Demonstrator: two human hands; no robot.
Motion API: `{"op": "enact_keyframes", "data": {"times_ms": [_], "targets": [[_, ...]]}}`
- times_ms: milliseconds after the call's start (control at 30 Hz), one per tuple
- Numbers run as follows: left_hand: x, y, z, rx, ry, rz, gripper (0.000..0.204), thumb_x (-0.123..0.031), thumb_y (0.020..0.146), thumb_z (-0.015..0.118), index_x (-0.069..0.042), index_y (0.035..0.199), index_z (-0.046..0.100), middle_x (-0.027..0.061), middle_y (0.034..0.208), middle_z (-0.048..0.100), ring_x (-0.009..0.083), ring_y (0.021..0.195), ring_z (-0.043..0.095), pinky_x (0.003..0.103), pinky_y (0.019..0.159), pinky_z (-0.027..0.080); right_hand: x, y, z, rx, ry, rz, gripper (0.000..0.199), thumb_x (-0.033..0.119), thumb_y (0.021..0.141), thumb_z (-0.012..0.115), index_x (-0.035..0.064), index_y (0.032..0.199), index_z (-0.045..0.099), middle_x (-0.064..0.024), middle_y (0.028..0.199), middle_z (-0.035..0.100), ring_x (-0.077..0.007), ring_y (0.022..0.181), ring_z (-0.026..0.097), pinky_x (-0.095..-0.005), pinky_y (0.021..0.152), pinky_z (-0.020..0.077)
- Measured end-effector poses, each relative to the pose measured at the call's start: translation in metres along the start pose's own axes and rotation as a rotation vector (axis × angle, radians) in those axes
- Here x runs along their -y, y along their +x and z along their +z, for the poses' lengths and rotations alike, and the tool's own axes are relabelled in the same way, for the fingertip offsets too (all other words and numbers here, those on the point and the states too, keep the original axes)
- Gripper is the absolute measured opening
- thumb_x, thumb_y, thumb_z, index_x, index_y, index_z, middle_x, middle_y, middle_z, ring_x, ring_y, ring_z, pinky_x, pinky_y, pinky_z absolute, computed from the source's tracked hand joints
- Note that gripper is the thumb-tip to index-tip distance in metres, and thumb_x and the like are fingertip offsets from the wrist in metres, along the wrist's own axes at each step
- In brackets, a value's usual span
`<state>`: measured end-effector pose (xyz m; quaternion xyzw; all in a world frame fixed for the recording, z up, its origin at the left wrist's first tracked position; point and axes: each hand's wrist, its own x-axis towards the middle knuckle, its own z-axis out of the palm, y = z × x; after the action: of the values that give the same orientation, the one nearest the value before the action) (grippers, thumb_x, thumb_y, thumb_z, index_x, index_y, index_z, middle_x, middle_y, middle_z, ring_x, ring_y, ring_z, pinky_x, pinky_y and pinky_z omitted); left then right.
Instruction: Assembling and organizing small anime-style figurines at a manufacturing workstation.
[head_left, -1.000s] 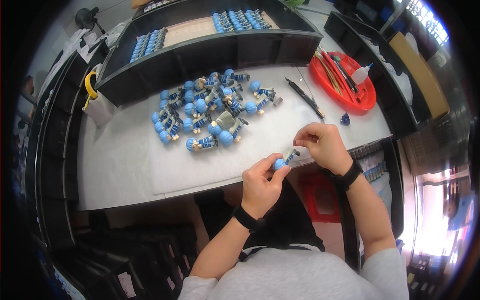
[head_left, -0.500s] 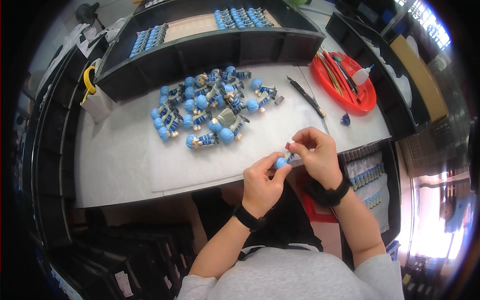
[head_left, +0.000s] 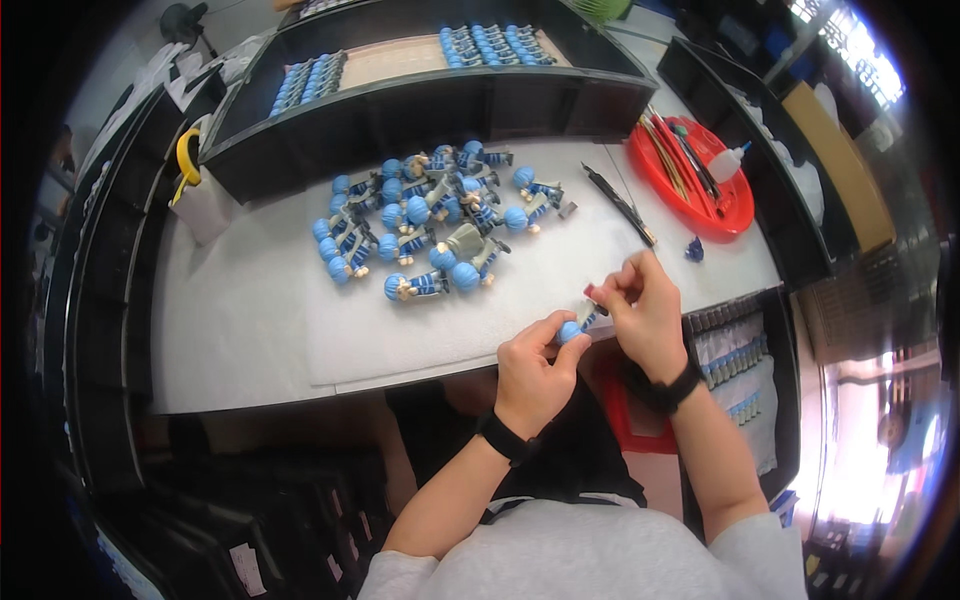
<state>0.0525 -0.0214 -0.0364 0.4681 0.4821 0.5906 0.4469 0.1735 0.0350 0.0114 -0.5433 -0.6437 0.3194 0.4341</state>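
Note:
A small figurine [head_left: 570, 332] with a ribbed blue head and a grey-and-blue body is pinched by the head between the thumb and fingers of my left hand [head_left: 535, 368]. My right hand [head_left: 648, 318] pinches a small dark-red piece [head_left: 591, 291] at the figurine's far end; whether the two touch I cannot tell. Both hands are over the near edge of the white table [head_left: 270, 335]. Farther back lies a loose heap of similar figurines [head_left: 467, 276], some on their sides, with a small grey block [head_left: 568, 210] at its right.
Behind the heap a black crate [head_left: 430, 112] holds rows of figurines. To the right are a black pen-like knife [head_left: 620, 205], a red tray [head_left: 735, 222] with brushes and a white squeeze bottle [head_left: 724, 165], and a dark-blue lump [head_left: 694, 250]. A white cup [head_left: 203, 212] stands left.
My right hand has shifted slightly outward with the dark-red piece, and more of the figurine's body shows. The whole view has moved a little.

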Motion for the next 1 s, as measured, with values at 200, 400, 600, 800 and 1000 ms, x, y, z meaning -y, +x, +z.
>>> {"op": "enact_keyframes", "data": {"times_ms": [200, 400, 600, 800, 1000], "targets": [[-0.012, -0.023, 0.002, -0.057, 0.113, 0.098, 0.024, -0.007, 0.076, 0.063, 0.004, 0.097, 0.06, 0.0108, 0.07, 0.061, 0.0082, 0.059, 0.052, 0.024, 0.053, 0.044, -0.006, -0.014, -0.008, -0.02, -0.027, -0.002, 0.03, -0.008, 0.069, 0.064, 0.0032, 0.07, 0.037, 0.0009, 0.059, 0.04, -0.007, 0.055, 0.037, -0.0227, 0.048, 0.0344], [-0.014, -0.04, 0.014, -0.015, 0.123, 0.087, 0.026, -0.01, 0.075, 0.064, 0.001, 0.098, 0.059, 0.0167, 0.077, 0.06, 0.0188, 0.055, 0.051, 0.028, 0.053, 0.042, -0.016, -0.033, -0.023, 0.046, 0.082, -0.018, 0.033, -0.012, 0.068, 0.06, 0.0045, 0.071, 0.032, -0.0014, 0.062, 0.037, -0.0083, 0.058, 0.04, -0.0209, 0.052, 0.0354], [-0.006, -0.042, 0.016, -0.006, 0.113, 0.095, 0.027, -0.01, 0.076, 0.063, 0.001, 0.099, 0.058, 0.0187, 0.079, 0.06, 0.023, 0.06, 0.054, 0.028, 0.057, 0.044, -0.018, -0.038, -0.021, 0.089, 0.052, -0.056, 0.034, -0.015, 0.068, 0.059, 0.0047, 0.07, 0.03, -0.0023, 0.061, 0.036, -0.0086, 0.057, 0.041, -0.0202, 0.052, 0.0356], [-0.01, -0.043, 0.015, 0.031, 0.107, 0.041, 0.026, -0.01, 0.075, 0.063, 0.001, 0.099, 0.058, 0.0192, 0.079, 0.06, 0.0245, 0.061, 0.054, 0.03, 0.058, 0.044, -0.021, -0.037, -0.022, 0.126, 0.075, -0.058, 0.033, -0.016, 0.067, 0.057, 0.0045, 0.069, 0.031, -0.0022, 0.059, 0.036, -0.009, 0.055, 0.041, -0.0213, 0.051, 0.0359], [-0.005, -0.046, 0.017, 0.059, 0.099, 0.075, 0.025, -0.009, 0.075, 0.062, 0.001, 0.098, 0.058, 0.0189, 0.078, 0.06, 0.0244, 0.059, 0.053, 0.03, 0.058, 0.043, -0.031, -0.043, -0.025, 0.103, 0.099, -0.091, 0.033, -0.015, 0.067, 0.058, 0.0026, 0.068, 0.03, -0.0024, 0.058, 0.034, -0.01, 0.055, 0.04, -0.0221, 0.051, 0.0364]]}}
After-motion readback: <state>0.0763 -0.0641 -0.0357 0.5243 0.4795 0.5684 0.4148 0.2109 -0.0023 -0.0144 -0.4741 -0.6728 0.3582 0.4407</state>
